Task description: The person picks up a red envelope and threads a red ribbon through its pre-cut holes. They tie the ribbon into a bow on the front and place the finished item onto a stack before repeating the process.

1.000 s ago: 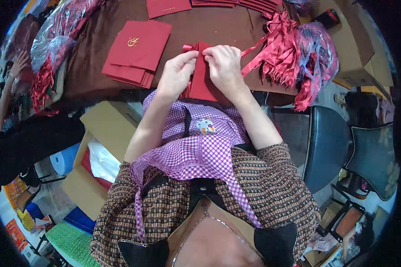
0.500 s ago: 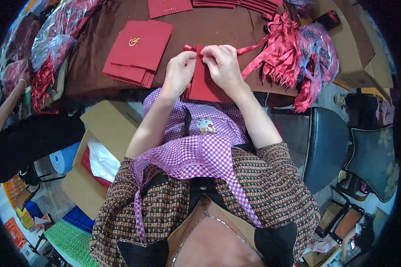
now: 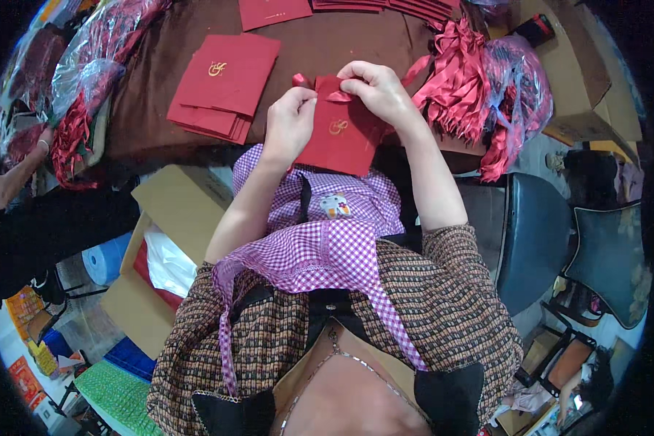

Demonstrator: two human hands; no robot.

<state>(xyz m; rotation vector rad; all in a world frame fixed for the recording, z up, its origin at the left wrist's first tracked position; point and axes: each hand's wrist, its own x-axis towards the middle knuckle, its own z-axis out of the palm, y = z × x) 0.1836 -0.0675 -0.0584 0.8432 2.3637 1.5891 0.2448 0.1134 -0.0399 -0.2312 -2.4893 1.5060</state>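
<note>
A flat red paper bag (image 3: 347,145) with a gold emblem lies tilted at the table's near edge, between my hands. A red satin ribbon (image 3: 338,96) crosses its upper part, and a loop of it stands up beyond my left hand. My left hand (image 3: 291,120) is closed in a pinch at the bag's upper left, at the ribbon. With thumb and forefinger, my right hand (image 3: 374,87) pinches the ribbon near the bag's top edge. My fingers hide part of the ribbon.
A stack of red bags (image 3: 225,80) lies to the left, more along the far edge. Right of my hands is a heap of red ribbons (image 3: 454,87) beside clear plastic. Cardboard boxes (image 3: 185,196) stand around the brown-covered table (image 3: 305,47). Another person's hand (image 3: 45,138) is at far left.
The bag has turned and now shows its gold emblem below the ribbon. My right hand has shifted slightly up and right; my left hand stays near its place. The other person's hand has moved.
</note>
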